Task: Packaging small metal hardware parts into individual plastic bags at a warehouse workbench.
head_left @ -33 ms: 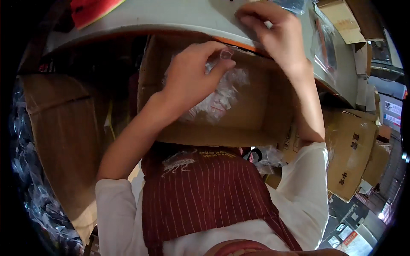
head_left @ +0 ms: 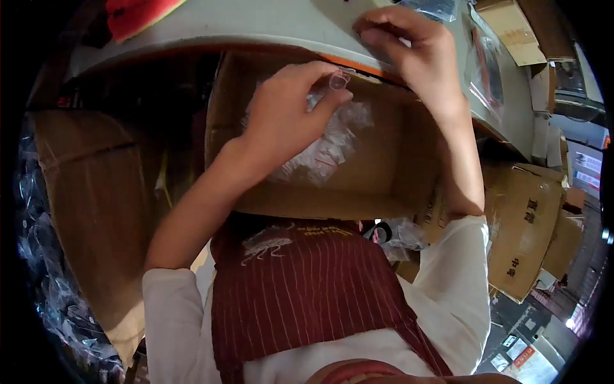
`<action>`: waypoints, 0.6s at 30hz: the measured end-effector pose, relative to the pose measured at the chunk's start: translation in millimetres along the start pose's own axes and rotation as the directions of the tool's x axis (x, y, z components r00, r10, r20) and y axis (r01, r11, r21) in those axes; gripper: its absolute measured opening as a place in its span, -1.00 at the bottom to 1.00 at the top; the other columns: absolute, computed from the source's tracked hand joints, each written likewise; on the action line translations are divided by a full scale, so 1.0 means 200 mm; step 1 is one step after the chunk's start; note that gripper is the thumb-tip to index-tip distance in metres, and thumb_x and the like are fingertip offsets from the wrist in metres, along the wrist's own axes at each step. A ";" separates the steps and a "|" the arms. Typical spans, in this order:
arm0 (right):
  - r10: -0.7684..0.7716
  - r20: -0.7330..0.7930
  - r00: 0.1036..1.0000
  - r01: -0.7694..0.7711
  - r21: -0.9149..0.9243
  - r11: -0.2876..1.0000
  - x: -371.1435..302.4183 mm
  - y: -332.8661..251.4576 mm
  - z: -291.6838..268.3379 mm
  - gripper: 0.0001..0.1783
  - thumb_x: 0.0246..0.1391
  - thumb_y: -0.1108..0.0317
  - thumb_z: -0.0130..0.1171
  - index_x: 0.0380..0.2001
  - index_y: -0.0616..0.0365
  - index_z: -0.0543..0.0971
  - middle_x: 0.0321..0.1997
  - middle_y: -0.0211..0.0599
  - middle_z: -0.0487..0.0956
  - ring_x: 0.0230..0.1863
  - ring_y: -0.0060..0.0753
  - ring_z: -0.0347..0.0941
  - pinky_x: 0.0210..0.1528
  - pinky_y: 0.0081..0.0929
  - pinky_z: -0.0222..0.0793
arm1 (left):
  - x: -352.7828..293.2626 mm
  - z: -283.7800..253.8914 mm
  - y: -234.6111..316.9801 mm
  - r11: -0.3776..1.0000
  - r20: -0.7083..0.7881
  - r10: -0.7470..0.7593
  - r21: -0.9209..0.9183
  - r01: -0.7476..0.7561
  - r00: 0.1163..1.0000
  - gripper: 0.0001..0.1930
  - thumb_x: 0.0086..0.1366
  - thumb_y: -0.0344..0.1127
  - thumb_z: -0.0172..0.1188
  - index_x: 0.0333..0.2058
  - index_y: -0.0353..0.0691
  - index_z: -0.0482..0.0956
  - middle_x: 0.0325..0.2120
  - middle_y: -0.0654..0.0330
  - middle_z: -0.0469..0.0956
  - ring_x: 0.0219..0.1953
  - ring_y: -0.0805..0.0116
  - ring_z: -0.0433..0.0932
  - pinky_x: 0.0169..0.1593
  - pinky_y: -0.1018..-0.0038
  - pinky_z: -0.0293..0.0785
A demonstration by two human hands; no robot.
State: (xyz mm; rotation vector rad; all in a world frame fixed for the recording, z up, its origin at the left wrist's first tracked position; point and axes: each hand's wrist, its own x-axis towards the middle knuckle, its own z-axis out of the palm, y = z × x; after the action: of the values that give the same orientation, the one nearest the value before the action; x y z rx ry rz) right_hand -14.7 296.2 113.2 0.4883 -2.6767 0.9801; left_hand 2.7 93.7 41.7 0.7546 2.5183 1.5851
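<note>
My left hand (head_left: 291, 115) is over an open cardboard box (head_left: 384, 201). Its thumb and forefinger are curled round a small clear plastic bag (head_left: 339, 80), whose mouth looks rounded open. Inside the box, partly behind this hand, lies a heap of small clear plastic bags (head_left: 326, 153), some with red lines. Above the pale table (head_left: 268, 25), to the right of the bag, hangs my right hand (head_left: 412, 54). Its thumb and fingers are pinched together at the tips; whatever they may hold is too small or hidden to make out.
A watermelon-patterned red piece (head_left: 137, 16) lies at the table's far left. Clear plastic packets (head_left: 486, 80) rest along its right side. A tall cardboard box (head_left: 89, 192) stands at left beside bagged dark goods (head_left: 45, 256); another carton (head_left: 521, 224) is at right.
Almost nothing differs. My right hand has shifted very slightly; the left still holds the small clear plastic bag in the same spot.
</note>
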 end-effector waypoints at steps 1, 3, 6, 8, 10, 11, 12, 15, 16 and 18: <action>0.265 0.091 0.960 -0.280 0.277 0.919 -0.04 -0.02 0.00 -0.88 0.16 0.57 0.20 -0.22 0.30 0.63 -0.25 -0.35 0.65 -0.23 -0.58 0.56 -0.12 -0.61 0.44 | -0.01 0.01 -0.02 0.994 -0.045 0.105 0.023 -0.104 0.994 -0.66 0.26 -0.28 0.35 -0.02 -0.26 0.60 -0.17 0.05 0.67 -0.14 0.26 0.67 -0.08 0.41 0.56; 0.089 0.048 0.995 -0.099 0.273 0.957 -0.12 -0.04 0.02 -0.87 0.10 0.61 0.21 -0.25 0.26 0.64 -0.30 -0.29 0.66 -0.27 -0.46 0.59 -0.18 -0.54 0.48 | -0.02 0.01 -0.03 0.978 -0.085 0.209 0.043 -0.206 0.974 -0.65 0.25 -0.27 0.37 -0.02 -0.25 0.60 -0.16 0.05 0.66 -0.14 0.24 0.67 -0.08 0.40 0.55; -0.082 0.038 0.996 0.069 0.276 0.959 -0.19 -0.11 0.01 -0.76 -0.02 0.75 0.22 -0.31 0.22 0.69 -0.30 -0.24 0.66 -0.29 -0.30 0.62 -0.25 -0.46 0.52 | -0.02 0.00 -0.02 0.954 -0.092 0.297 0.069 -0.291 0.950 -0.63 0.23 -0.27 0.39 -0.02 -0.26 0.59 -0.15 0.04 0.63 -0.14 0.17 0.65 -0.06 0.38 0.54; -0.128 0.013 0.992 0.124 0.177 0.976 -0.22 -0.12 0.02 -0.73 -0.04 0.74 0.24 -0.28 0.19 0.70 -0.29 -0.23 0.66 -0.29 -0.25 0.62 -0.26 -0.45 0.53 | -0.02 0.00 0.00 0.929 -0.082 0.366 0.097 -0.358 0.927 -0.64 0.23 -0.28 0.38 -0.05 -0.30 0.58 -0.16 0.01 0.62 -0.14 0.13 0.63 -0.04 0.37 0.53; -0.144 0.001 0.990 0.142 0.170 0.975 -0.24 -0.11 0.01 -0.71 -0.05 0.75 0.24 -0.27 0.18 0.70 -0.28 -0.24 0.66 -0.29 -0.21 0.62 -0.27 -0.45 0.53 | -0.02 0.00 0.01 0.920 -0.078 0.385 0.102 -0.377 0.919 -0.64 0.23 -0.28 0.38 -0.06 -0.31 0.58 -0.17 0.01 0.62 -0.13 0.12 0.63 -0.04 0.36 0.53; -0.167 0.002 0.986 0.164 0.149 0.975 -0.24 -0.12 0.00 -0.71 -0.04 0.75 0.23 -0.27 0.18 0.70 -0.28 -0.24 0.66 -0.28 -0.21 0.63 -0.27 -0.44 0.53 | -0.02 0.01 0.01 0.914 -0.079 0.400 0.111 -0.391 0.913 -0.64 0.23 -0.28 0.38 -0.06 -0.33 0.58 -0.17 0.00 0.62 -0.13 0.10 0.63 -0.04 0.36 0.53; -0.192 0.005 0.981 0.190 0.128 0.973 -0.25 -0.12 0.00 -0.71 -0.04 0.75 0.23 -0.26 0.19 0.70 -0.28 -0.23 0.66 -0.27 -0.22 0.64 -0.27 -0.44 0.53 | -0.02 0.01 0.01 0.912 -0.079 0.404 0.110 -0.395 0.912 -0.64 0.23 -0.28 0.38 -0.06 -0.33 0.58 -0.17 0.00 0.62 -0.13 0.10 0.63 -0.04 0.36 0.53; -0.139 -0.020 0.990 0.141 0.171 0.975 -0.28 -0.14 -0.03 -0.75 0.01 0.72 0.22 -0.26 0.20 0.69 -0.25 -0.19 0.65 -0.27 -0.23 0.64 -0.27 -0.44 0.53 | -0.03 0.02 0.02 0.910 -0.083 0.409 0.113 -0.399 0.909 -0.66 0.23 -0.30 0.37 -0.08 -0.32 0.59 -0.17 0.02 0.62 -0.13 0.12 0.62 -0.04 0.36 0.53; -0.141 -0.021 0.990 0.143 0.171 0.975 -0.28 -0.14 -0.03 -0.75 0.01 0.72 0.22 -0.26 0.20 0.69 -0.25 -0.19 0.65 -0.27 -0.23 0.64 -0.27 -0.44 0.53 | -0.03 0.02 0.02 0.908 -0.085 0.416 0.086 -0.410 0.905 -0.67 0.23 -0.31 0.37 -0.08 -0.31 0.59 -0.17 0.02 0.62 -0.13 0.13 0.62 -0.04 0.36 0.53; 0.003 -0.066 0.998 0.017 0.309 0.951 -0.30 -0.14 -0.03 -0.82 0.06 0.64 0.24 -0.25 0.24 0.68 -0.20 -0.15 0.64 -0.24 -0.21 0.63 -0.22 -0.42 0.52 | -0.03 0.02 0.03 0.904 -0.087 0.427 0.059 -0.423 0.900 -0.68 0.23 -0.32 0.37 -0.09 -0.31 0.59 -0.17 0.03 0.62 -0.13 0.14 0.62 -0.04 0.36 0.53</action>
State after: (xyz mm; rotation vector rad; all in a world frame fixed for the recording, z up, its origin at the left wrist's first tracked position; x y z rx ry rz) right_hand 51.7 293.7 113.6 0.5153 -2.4703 1.3980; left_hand 11.4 96.6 43.6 1.3437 2.5842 1.7292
